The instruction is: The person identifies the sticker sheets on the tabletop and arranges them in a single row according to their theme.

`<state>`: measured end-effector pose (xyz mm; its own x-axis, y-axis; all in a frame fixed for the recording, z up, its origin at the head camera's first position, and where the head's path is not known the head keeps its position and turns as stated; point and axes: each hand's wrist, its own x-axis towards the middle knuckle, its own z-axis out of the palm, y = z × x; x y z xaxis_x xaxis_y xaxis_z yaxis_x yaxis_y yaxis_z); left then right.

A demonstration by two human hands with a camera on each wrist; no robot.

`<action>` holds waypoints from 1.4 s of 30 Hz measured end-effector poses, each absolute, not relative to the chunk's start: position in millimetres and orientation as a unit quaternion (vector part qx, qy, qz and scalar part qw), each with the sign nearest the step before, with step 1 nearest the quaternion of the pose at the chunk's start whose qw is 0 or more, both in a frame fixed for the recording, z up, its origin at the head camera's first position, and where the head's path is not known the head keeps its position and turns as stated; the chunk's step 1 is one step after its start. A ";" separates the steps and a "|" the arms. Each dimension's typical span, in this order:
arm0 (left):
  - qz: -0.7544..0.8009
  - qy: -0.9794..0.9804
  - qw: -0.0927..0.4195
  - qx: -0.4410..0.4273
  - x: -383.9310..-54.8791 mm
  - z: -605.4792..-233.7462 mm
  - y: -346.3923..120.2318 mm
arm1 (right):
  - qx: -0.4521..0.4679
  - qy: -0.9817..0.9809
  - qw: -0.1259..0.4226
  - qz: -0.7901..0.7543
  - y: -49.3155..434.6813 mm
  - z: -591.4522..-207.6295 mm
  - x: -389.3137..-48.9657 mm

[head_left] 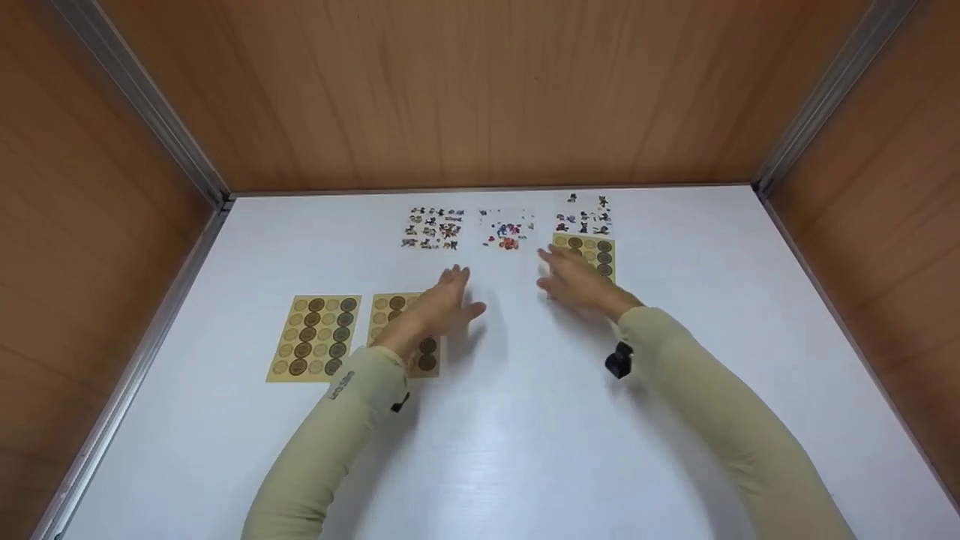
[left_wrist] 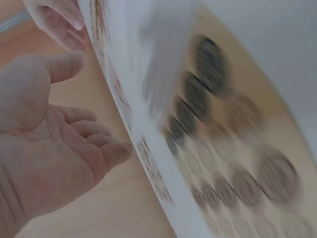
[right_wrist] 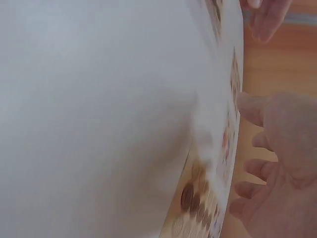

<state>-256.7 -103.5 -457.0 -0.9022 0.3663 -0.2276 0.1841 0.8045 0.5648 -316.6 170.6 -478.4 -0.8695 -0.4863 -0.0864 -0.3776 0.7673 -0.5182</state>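
Observation:
My left hand point(head_left: 441, 306) hovers over the middle kraft-coloured sheet of round stickers point(head_left: 382, 330), its fingers loosely extended and thumb apart. In the left wrist view, the palm of the left hand point(left_wrist: 59, 129) holds nothing. My right hand point(head_left: 577, 281) is above another kraft sticker sheet point(head_left: 604, 259) at the back right, covering much of it. Its fingers and thumb are spread. The right wrist view shows the right hand point(right_wrist: 287, 158) with relaxed fingers and nothing in them. Part of the middle sheet is hidden under the left hand and forearm.
A third kraft sheet of round stickers point(head_left: 315, 337) lies at the left. Along the back lie three sheets with small colourful figures: a left one point(head_left: 433, 228), a middle one point(head_left: 508, 229) and a right one point(head_left: 583, 214). Wooden panels point(head_left: 480, 97) enclose the white table point(head_left: 495, 450).

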 end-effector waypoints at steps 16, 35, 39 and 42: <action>0.337 0.926 0.158 0.061 -305.6 -487.9 32.8 | -0.074 0.962 0.115 -0.236 274.9 -501.4 -337.1; 0.257 0.937 0.197 0.132 -311.6 -496.2 34.6 | -0.103 0.960 0.148 -0.213 283.4 -513.5 -338.1; 0.252 0.937 0.191 0.149 -310.2 -494.9 32.3 | -0.112 0.961 0.151 -0.201 284.2 -510.0 -338.3; 0.252 0.933 0.195 0.166 -309.3 -494.5 30.2 | -0.117 0.960 0.172 -0.187 285.2 -502.4 -338.4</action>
